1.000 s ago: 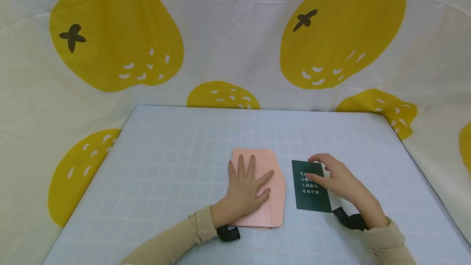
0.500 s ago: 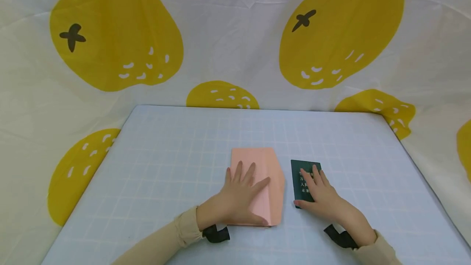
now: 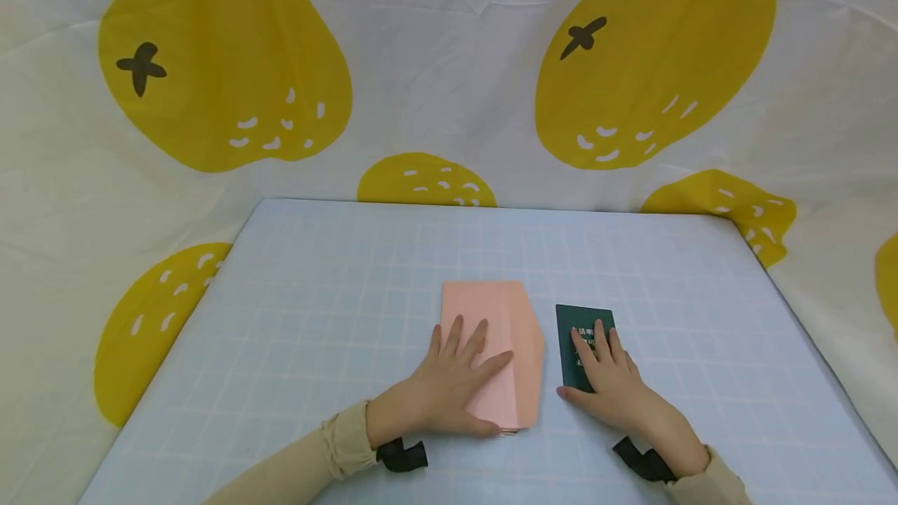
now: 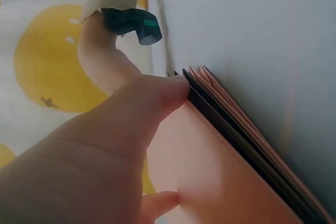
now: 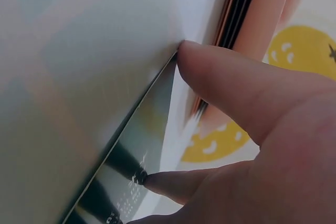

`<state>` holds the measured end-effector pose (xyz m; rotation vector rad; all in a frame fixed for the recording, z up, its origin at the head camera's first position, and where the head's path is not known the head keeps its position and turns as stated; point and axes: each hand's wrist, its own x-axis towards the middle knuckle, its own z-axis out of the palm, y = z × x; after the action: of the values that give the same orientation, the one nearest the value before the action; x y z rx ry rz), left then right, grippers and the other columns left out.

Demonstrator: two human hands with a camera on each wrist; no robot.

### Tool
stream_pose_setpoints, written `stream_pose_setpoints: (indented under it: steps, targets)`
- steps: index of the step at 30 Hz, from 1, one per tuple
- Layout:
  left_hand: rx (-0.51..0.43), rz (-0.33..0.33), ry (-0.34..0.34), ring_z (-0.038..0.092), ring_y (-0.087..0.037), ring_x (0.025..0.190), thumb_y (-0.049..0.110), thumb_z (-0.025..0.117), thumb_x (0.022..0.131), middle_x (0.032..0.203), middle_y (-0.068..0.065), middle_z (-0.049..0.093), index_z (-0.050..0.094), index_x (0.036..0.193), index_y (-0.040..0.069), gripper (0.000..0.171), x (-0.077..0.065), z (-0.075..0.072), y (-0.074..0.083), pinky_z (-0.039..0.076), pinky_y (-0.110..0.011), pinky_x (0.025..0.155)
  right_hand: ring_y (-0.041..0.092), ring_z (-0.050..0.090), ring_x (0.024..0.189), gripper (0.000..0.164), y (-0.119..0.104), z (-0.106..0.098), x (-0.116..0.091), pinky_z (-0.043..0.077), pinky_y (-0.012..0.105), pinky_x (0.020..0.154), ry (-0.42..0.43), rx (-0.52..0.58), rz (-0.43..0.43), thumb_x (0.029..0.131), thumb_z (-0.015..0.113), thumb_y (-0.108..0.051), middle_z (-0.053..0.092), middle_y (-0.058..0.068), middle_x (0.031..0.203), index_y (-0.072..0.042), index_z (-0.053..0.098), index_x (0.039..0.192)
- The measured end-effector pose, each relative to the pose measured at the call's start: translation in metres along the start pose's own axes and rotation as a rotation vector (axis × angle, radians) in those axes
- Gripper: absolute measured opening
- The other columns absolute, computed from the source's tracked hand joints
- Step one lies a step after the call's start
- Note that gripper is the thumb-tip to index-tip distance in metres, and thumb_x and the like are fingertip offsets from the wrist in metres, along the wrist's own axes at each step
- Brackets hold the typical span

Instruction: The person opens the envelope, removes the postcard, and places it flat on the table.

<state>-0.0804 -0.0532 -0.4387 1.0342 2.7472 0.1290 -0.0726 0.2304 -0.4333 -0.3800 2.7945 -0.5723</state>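
In the head view my left hand (image 3: 449, 388) lies spread over a stack of pink envelopes (image 3: 529, 365), its thumb by the near edge. The left wrist view shows that thumb on the edge of the stack (image 4: 210, 182), where dark layers (image 4: 231, 129) are sandwiched between pink ones. To the right, a dark green card (image 3: 578, 318) with white printed characters lies flat. My right hand (image 3: 617, 388) rests on it, fingers extended and thumb at its near left corner. The right wrist view shows fingertips touching the glossy card (image 5: 155, 111). Part of the print is covered.
Both items lie on a pale blue table (image 3: 337, 318) with a faint grid. A white curtain (image 3: 449, 37) with yellow fruit shapes stands behind and at the sides. Dark wrist-worn pieces (image 3: 403, 456) hang below both wrists, close to the tabletop.
My right hand, earlier arched at the card's right edge, has moved nearer me and flattened onto the card. My left hand has slid toward me and left on the envelopes, which barely move.
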Motion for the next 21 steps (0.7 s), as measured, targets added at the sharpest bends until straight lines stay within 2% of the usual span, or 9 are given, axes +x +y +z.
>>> stream_pose_setpoints:
  steps: [8, 13, 21]
  targets:
    - [0.032, 0.008, 0.022, 0.005, -0.052, 0.146, 0.083, 0.05, 0.079, 0.165, -0.017, 0.008, 0.024, 0.158, 0.036, 0.095, 0.004, 0.001, 0.0, 0.014, -0.073, 0.107, 0.062, -0.001, 0.14, 0.089, 0.001, -0.003, 0.001, 0.012, 0.076, 0.103, -0.042, 0.015, 0.01, 0.092, 0.068, -0.04, 0.001, 0.041, 0.155, 0.005, 0.023, 0.154]
    - [0.04, 0.005, 0.008, 0.006, -0.051, 0.146, 0.084, 0.049, 0.079, 0.165, -0.016, 0.009, 0.024, 0.158, 0.036, 0.096, 0.007, -0.003, 0.0, 0.013, -0.075, 0.106, 0.061, -0.005, 0.14, 0.087, 0.001, -0.007, 0.001, 0.009, 0.077, 0.103, -0.074, 0.051, 0.012, 0.093, 0.067, -0.035, -0.004, 0.04, 0.156, 0.004, 0.02, 0.155]
    - [0.031, 0.001, -0.023, 0.004, -0.05, 0.147, 0.084, 0.045, 0.081, 0.165, -0.016, 0.006, 0.022, 0.158, 0.037, 0.093, 0.014, -0.006, 0.004, 0.01, -0.075, 0.107, 0.059, -0.007, 0.141, 0.086, -0.001, -0.011, 0.0, 0.009, 0.078, 0.102, -0.088, 0.054, 0.043, 0.093, 0.067, -0.031, -0.004, 0.038, 0.157, 0.003, 0.019, 0.156]
